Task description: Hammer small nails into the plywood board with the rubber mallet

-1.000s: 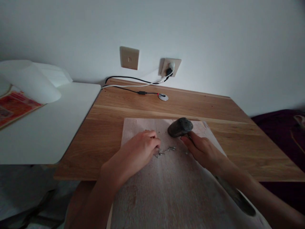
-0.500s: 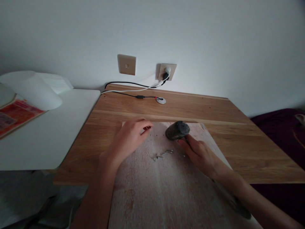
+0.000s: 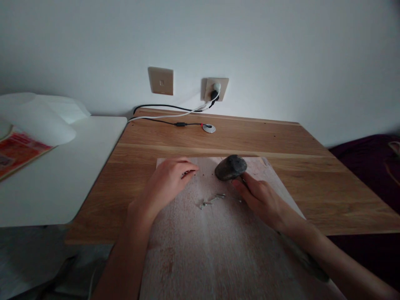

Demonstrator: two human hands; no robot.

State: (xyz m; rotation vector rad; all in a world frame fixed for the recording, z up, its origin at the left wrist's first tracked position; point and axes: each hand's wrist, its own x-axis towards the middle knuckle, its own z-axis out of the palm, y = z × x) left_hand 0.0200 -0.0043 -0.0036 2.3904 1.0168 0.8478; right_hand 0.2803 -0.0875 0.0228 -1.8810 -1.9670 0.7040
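Note:
A pale, worn wooden board (image 3: 218,250) lies on the wooden desk (image 3: 296,183) in front of me. My left hand (image 3: 165,185) rests near the board's far left corner, thumb and forefinger pinched on what looks like a small nail. A dark rounded stone (image 3: 230,167) sits near the board's far edge. My right hand (image 3: 261,200) lies flat on the board with its fingers stretched out and the fingertips against the stone. Several small metal nails (image 3: 212,200) lie loose on the board between my hands.
A white side table (image 3: 62,175) adjoins the desk on the left, with a white rounded object (image 3: 40,121) and a red printed sheet (image 3: 15,152). Black and white cables (image 3: 175,112) run from a wall socket (image 3: 215,89) to a small round disc (image 3: 208,128). Dark fabric (image 3: 368,166) lies at right.
My left hand left the loose nails and moved up toward the board's far left corner, fingers pinched. My right hand and the stone stayed put; the view shifted slightly.

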